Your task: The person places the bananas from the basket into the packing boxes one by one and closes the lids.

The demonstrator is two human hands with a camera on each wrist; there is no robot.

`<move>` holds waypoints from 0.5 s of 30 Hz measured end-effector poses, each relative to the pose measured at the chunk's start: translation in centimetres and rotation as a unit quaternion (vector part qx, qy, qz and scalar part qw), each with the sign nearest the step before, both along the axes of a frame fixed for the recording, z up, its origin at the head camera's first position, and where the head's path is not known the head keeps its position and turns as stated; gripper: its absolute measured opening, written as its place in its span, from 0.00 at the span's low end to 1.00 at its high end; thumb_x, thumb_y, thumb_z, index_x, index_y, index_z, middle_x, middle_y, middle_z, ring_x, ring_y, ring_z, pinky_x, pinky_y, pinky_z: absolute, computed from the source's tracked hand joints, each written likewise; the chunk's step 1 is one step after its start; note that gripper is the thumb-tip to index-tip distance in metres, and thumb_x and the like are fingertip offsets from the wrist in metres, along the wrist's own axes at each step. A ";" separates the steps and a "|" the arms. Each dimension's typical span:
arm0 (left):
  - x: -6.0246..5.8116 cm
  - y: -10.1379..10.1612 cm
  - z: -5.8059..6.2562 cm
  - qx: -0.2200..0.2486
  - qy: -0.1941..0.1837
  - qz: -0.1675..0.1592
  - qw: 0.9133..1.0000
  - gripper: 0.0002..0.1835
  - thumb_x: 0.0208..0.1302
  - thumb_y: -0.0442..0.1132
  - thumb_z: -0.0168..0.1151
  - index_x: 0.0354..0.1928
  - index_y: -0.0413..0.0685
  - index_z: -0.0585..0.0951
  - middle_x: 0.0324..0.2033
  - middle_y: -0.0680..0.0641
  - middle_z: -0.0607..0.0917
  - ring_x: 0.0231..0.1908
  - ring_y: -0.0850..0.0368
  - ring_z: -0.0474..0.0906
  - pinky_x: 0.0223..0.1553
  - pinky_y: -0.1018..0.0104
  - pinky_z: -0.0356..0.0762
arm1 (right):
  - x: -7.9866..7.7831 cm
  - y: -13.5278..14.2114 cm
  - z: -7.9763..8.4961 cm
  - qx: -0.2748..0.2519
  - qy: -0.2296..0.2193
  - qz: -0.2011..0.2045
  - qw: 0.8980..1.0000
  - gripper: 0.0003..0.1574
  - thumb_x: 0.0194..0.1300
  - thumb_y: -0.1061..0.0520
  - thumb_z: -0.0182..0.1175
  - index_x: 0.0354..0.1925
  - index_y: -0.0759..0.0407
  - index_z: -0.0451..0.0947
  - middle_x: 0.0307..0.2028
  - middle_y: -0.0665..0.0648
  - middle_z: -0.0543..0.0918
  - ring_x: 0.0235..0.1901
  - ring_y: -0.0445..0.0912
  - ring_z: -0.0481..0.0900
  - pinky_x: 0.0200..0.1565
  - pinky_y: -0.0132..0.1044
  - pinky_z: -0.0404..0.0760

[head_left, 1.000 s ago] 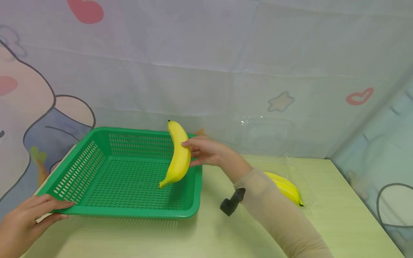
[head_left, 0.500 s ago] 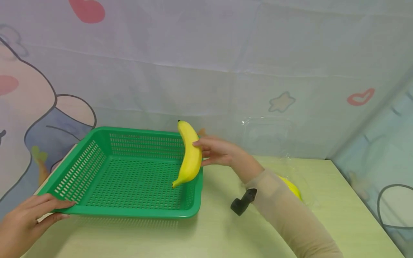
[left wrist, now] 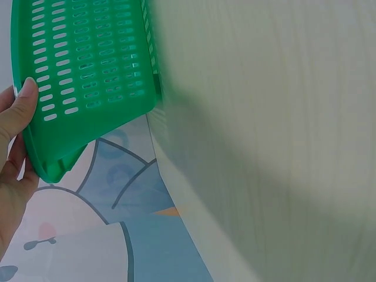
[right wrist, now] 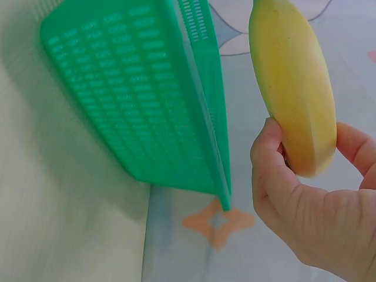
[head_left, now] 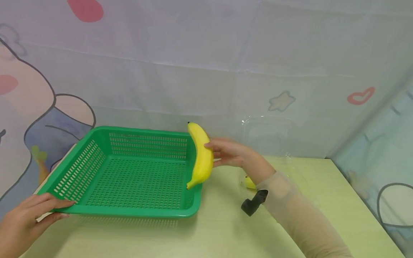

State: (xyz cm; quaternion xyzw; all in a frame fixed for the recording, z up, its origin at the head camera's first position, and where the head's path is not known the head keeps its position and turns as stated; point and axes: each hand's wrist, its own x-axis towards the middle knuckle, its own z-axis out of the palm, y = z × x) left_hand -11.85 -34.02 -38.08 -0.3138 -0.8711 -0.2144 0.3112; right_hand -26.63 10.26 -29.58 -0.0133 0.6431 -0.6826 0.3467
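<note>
A yellow banana [head_left: 203,157] is held by my right hand [head_left: 227,152], thumb on one side and fingers on the other. In the head view the banana overlaps the right rim of a green plastic basket [head_left: 122,212]. The right wrist view shows the banana [right wrist: 294,88] up beside the outer wall of the basket [right wrist: 129,100], apart from it. My left hand [head_left: 35,215] pinches the basket's near left corner, fingers over the rim and thumb beneath. Part of another banana [head_left: 249,182] lies on the table to the right, mostly hidden behind my right forearm.
A clear plastic container [head_left: 267,132] stands open at the back right, around the partly hidden banana. A black wrist-worn device [head_left: 254,202] sticks out from the right sleeve. A printed cloth [head_left: 193,71] hangs behind the pale table [head_left: 338,215], whose right edge slopes away.
My right hand has moved right with the banana, from over the basket's inside to its right rim. The forearm now hides more of the other bananas. The left hand and basket stay put.
</note>
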 end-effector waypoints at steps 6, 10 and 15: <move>0.0 0.0 0.0 0.002 -0.004 0.001 1.000 0.30 0.63 0.64 0.43 0.31 0.49 0.84 0.26 0.63 0.76 0.28 0.79 0.63 0.21 0.82 0.55 | 0.1 1.4 0.1 -0.005 0.006 0.005 1.000 0.08 0.69 0.62 0.47 0.44 0.62 0.68 0.38 0.54 0.76 0.40 0.47 0.76 0.47 0.48 0.78; 0.1 0.0 0.0 0.003 -0.005 0.003 1.000 0.29 0.63 0.64 0.43 0.31 0.49 0.84 0.26 0.63 0.76 0.29 0.79 0.63 0.21 0.82 0.55 | 0.2 2.0 0.1 -0.001 0.008 0.007 1.000 0.08 0.69 0.62 0.47 0.44 0.62 0.69 0.38 0.54 0.76 0.40 0.47 0.76 0.47 0.48 0.78; 0.1 0.0 0.0 -0.003 0.001 0.010 1.000 0.30 0.63 0.65 0.42 0.31 0.50 0.84 0.25 0.63 0.76 0.29 0.79 0.63 0.22 0.83 0.55 | 0.1 2.8 0.0 0.008 0.013 0.009 1.000 0.08 0.69 0.61 0.47 0.44 0.62 0.69 0.37 0.53 0.77 0.39 0.47 0.76 0.45 0.45 0.79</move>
